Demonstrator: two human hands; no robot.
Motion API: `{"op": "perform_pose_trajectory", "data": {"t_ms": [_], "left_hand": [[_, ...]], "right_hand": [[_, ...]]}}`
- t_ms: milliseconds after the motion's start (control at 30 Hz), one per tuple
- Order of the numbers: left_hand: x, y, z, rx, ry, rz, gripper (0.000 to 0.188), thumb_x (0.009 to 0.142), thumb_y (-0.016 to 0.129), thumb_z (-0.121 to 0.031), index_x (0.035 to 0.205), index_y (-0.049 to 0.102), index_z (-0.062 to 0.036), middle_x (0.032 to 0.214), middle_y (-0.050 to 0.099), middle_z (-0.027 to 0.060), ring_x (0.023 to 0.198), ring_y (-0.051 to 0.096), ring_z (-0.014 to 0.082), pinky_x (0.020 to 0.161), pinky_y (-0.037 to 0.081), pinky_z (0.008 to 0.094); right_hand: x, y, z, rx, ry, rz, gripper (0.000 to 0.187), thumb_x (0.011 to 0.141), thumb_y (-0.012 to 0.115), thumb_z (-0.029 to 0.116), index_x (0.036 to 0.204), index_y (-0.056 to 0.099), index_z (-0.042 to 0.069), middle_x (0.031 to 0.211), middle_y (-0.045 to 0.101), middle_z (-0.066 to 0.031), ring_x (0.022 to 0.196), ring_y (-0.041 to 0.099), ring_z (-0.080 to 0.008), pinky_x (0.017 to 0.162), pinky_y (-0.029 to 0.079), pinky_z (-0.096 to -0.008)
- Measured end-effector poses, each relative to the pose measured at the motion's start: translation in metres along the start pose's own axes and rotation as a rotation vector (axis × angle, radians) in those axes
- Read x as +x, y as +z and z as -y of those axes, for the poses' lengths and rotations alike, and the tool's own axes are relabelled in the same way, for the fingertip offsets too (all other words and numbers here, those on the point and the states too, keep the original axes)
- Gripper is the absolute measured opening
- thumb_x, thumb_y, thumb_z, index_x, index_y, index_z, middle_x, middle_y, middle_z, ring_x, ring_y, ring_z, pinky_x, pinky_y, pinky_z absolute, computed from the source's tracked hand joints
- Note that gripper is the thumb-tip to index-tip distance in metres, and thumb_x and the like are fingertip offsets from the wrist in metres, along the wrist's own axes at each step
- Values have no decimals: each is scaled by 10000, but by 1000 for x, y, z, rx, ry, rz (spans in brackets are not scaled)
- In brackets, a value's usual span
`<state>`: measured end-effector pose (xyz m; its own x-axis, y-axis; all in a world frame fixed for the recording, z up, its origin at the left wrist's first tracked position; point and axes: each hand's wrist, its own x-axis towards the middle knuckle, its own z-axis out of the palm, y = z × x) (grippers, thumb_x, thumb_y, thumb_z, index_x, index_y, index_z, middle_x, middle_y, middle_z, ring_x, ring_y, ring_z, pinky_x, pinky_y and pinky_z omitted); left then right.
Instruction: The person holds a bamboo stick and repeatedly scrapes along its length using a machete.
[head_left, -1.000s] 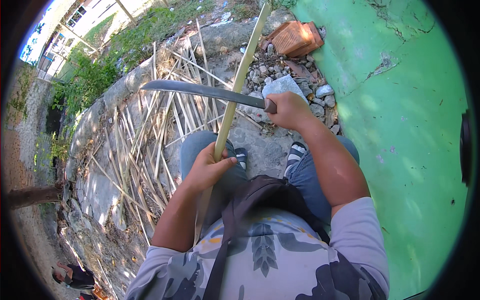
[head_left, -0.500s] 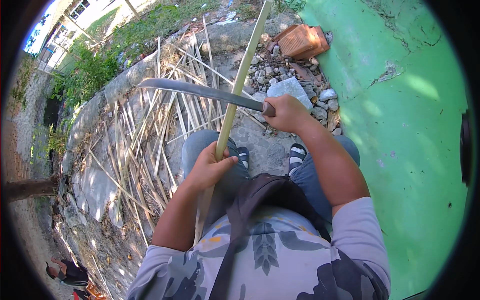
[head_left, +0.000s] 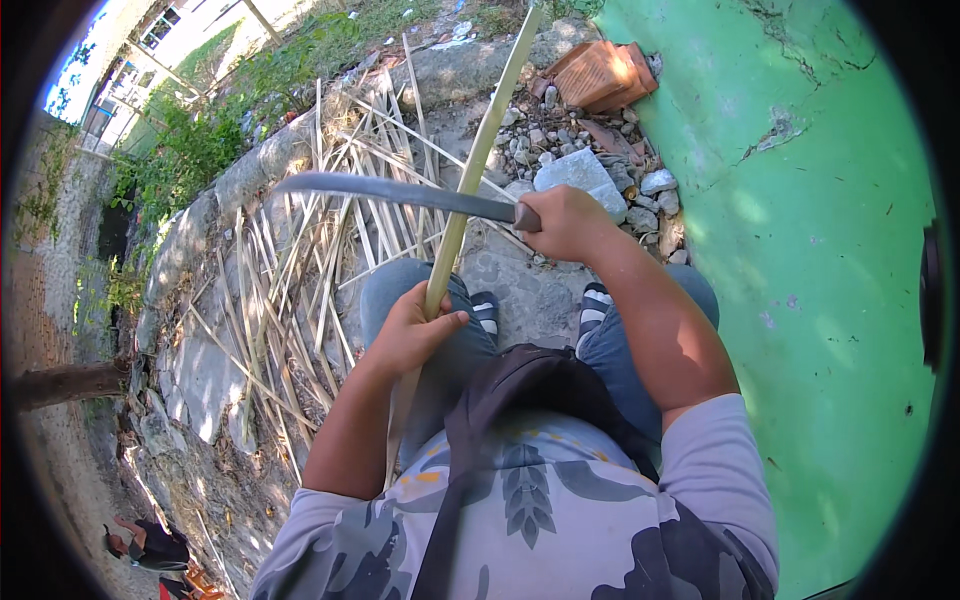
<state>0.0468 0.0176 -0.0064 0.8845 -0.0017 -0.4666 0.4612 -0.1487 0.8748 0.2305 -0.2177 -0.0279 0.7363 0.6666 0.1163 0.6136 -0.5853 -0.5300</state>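
Observation:
My left hand [head_left: 412,328] grips a long pale bamboo strip [head_left: 487,135] that runs from my lap up and away toward the top of the view. My right hand [head_left: 565,220] is closed on the handle of a long dark machete [head_left: 395,191]. Its blade lies across the strip, pointing left, just above my left hand. I am sitting, with both knees in blue jeans and striped sandals below the blade.
A heap of split bamboo strips [head_left: 300,270] covers the stone ground to my left. Grey stones [head_left: 580,170] and a red brick [head_left: 600,72] lie ahead by a green wall [head_left: 820,250]. Another person [head_left: 145,545] crouches at the lower left.
The machete blade and my right hand have stayed across the strip with only slight shifts. My left hand keeps the same grip on it.

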Motion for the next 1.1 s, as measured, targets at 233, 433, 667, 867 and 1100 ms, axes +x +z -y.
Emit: {"op": "perform_pose_trajectory", "data": {"t_ms": [233,433,667,867,1100], "left_hand": [[-4,-2,-7,120,59,35,328,860,825,-171,974,528,-91,814,506,-48,712,468,46,615,412,235],[-4,-3,2,66,34,24,326,860,824,-169,982,532,-91,827,508,-60,720,470,45,616,411,233],[-6,-1,4,144,92,-44,312,848,816,-143,974,536,-90,827,507,-54,725,472,47,636,419,242],[-3,-9,5,-4,93,92,272,877,753,-134,970,497,-130,730,518,-49,550,487,55,478,391,238],[-5,-11,6,-112,15,65,248,875,755,-115,945,518,-131,746,506,-67,585,465,38,511,373,235]], "right_hand": [[6,-12,-5,61,-19,76,161,788,738,225,844,685,84,752,693,-160,722,668,-391,657,511,-479],[0,-15,-15,188,92,-7,194,826,748,241,872,686,63,783,698,-163,753,682,-376,681,519,-462],[-5,0,23,-145,-232,140,180,728,754,252,823,650,140,739,683,-111,770,698,-357,694,547,-494],[5,-19,-40,132,132,-52,216,791,780,255,882,699,77,757,686,-143,743,683,-361,672,521,-447],[-2,-7,11,-19,-126,6,206,802,763,273,917,688,120,775,706,-148,742,694,-389,677,550,-486]]}}
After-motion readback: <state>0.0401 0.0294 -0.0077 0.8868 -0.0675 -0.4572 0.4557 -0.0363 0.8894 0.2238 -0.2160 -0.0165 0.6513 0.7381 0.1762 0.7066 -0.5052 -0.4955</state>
